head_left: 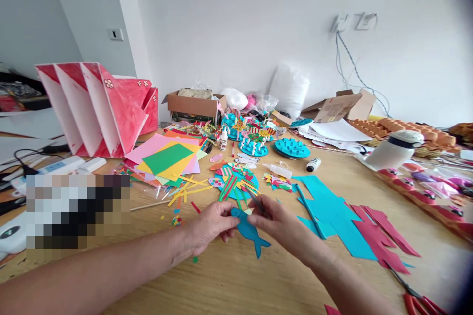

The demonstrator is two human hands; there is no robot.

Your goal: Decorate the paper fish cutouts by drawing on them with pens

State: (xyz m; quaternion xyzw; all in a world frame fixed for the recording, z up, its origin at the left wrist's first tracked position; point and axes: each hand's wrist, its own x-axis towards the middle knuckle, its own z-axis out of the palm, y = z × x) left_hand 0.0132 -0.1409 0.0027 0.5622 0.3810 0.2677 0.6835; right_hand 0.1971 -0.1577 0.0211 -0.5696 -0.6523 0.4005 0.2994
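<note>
A blue paper fish point(248, 230) with a forked tail is held above the table in front of me. My left hand point(214, 224) pinches its head end, where a dark eye and a curved line show. My right hand point(273, 219) has its thumb against the upper edge of the fish. A slim dark pen point(256, 200) sticks out from the fingers of that hand, pointing up and left. Just beyond the hands lies a round blue piece point(248, 188) with striped paper strips and small paper fish on and around it.
Blue paper point(328, 211), red paper offcuts point(380, 231) and red-handled scissors point(421, 300) lie at right. Coloured sheets point(168, 160) and yellow strips point(190, 189) lie at left. Glue bottles point(279, 171), blue decorated discs point(291, 147) and a cardboard box point(194, 105) stand farther back.
</note>
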